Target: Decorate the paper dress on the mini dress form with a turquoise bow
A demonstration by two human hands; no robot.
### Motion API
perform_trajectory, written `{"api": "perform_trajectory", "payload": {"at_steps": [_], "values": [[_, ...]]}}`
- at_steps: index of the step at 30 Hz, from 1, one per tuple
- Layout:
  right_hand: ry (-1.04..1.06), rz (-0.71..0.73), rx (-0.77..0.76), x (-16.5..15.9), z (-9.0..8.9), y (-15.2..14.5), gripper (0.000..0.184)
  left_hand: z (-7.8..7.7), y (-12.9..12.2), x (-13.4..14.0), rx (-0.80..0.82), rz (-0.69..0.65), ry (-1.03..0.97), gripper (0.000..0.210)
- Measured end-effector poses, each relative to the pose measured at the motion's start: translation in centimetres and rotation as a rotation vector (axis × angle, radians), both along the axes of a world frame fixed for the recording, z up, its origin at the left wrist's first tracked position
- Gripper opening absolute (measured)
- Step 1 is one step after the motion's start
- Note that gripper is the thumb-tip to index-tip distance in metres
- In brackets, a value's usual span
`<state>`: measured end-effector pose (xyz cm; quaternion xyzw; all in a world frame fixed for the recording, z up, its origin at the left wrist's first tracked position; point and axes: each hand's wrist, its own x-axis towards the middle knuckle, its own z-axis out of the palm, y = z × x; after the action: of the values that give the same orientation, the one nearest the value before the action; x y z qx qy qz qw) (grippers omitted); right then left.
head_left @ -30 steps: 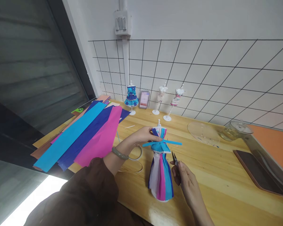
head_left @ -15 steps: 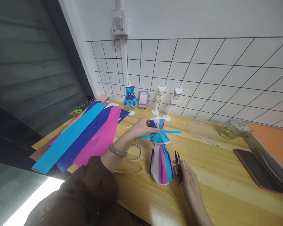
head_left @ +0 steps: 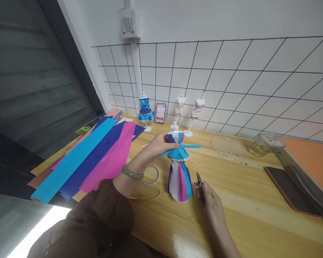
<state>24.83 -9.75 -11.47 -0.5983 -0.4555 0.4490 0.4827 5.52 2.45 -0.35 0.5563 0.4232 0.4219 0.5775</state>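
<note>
A small dress form wears a paper dress [head_left: 181, 179] with a pink, blue, white and purple skirt, and it stands upright on the table. My left hand [head_left: 163, 144] is closed around its waist, the thumb pressed at the front beside a narrow bright blue strip [head_left: 191, 146] that sticks out on both sides. To the right of the skirt, apart from it, my right hand [head_left: 208, 199] grips small dark snips [head_left: 200, 181] with their pointed blades upward. The handles are mostly hidden in my fingers.
Blue, purple and pink paper sheets [head_left: 107, 157] lie at left. Two tape rings [head_left: 150, 182] rest near my left wrist. Behind stand a blue-dressed form [head_left: 145, 109], two other small forms [head_left: 196, 111] and a card [head_left: 160, 113]. A clear plate [head_left: 228, 148], glass pot [head_left: 260, 148] and phone [head_left: 290, 190] are at right.
The whole view has shifted slightly, so things sit a little further left. The snips' blades look closer together. My left hand keeps its hold on the paper dress.
</note>
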Motion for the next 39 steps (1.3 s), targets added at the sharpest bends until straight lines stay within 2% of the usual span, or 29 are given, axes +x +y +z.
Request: {"api": "perform_trajectory", "payload": {"at_steps": [6,13,18,21,25,30,33,39], "values": [[-0.048,0.022,-0.003,-0.2,-0.2,-0.2,0.046,0.2,0.6,-0.4,0.102,0.127,0.013,0.040],[-0.049,0.045,-0.010,-0.4,-0.5,-0.1,0.046,-0.8,1.6,-1.5,0.237,0.356,0.122,0.048],[-0.062,0.084,-0.016,-0.4,-0.6,-0.2,0.045,-1.3,1.7,-1.7,0.353,0.481,0.304,0.048],[-0.064,0.092,-0.018,-0.4,-0.7,-0.2,0.045,-1.2,1.2,-1.5,0.385,0.502,0.400,0.057],[-0.064,0.096,0.002,-0.4,-0.7,-0.3,0.044,-0.7,0.5,-1.1,0.367,0.479,0.458,0.067],[-0.047,0.080,0.004,-0.3,-0.7,-0.2,0.043,-0.4,0.1,-1.0,0.306,0.368,0.306,0.064],[-0.055,0.031,0.020,0.0,-0.9,-0.1,0.043,-0.2,-0.2,-1.1,0.223,0.256,0.188,0.053],[-0.134,-0.171,0.106,0.8,-1.1,0.3,0.044,-0.2,-1.3,-1.3,0.015,0.061,-0.004,0.032]]}}
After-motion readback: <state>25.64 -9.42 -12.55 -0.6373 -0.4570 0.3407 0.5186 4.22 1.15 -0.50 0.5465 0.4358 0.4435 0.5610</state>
